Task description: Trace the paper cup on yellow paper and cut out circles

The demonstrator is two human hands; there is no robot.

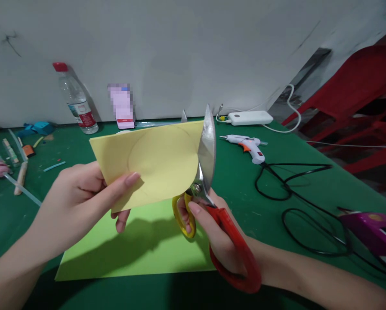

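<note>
My left hand [86, 193] pinches a piece of yellow paper [160, 159] by its left side, thumb in front and fingers behind. A faint round outline is drawn on the paper, and its lower right corner is cut to a curve. In my right hand [221, 232] are scissors [207, 150] with one red and one yellow handle. Their blades are spread at the paper's right edge, one in front and the other partly hidden behind it. Below both hands a light green sheet [137, 258] lies flat on the table, with their shadow across it.
On the green table [244, 267] stand a water bottle [78, 103] and a pink phone-like item [121, 105], blurred, against the wall. To the right lie a white glue gun [246, 144], its black cord [289, 189], a power strip [249, 117] and a purple tool [370, 232]. Scraps and sticks litter the left.
</note>
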